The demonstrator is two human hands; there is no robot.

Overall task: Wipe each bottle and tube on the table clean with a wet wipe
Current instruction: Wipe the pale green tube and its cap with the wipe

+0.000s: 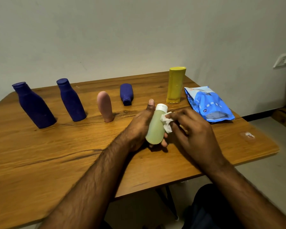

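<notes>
Altogether six containers: left hand [139, 128] grips one green bottle [155, 128], right hand [193, 129] pinches one wipe [167, 121].

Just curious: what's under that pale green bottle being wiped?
The left hand grips the green bottle above the table; fingertips show beneath it. The palm behind is covered. The right hand presses a wipe against its side.

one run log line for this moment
left hand holds green bottle | right hand rubs wipe on it | step: wiping
</notes>
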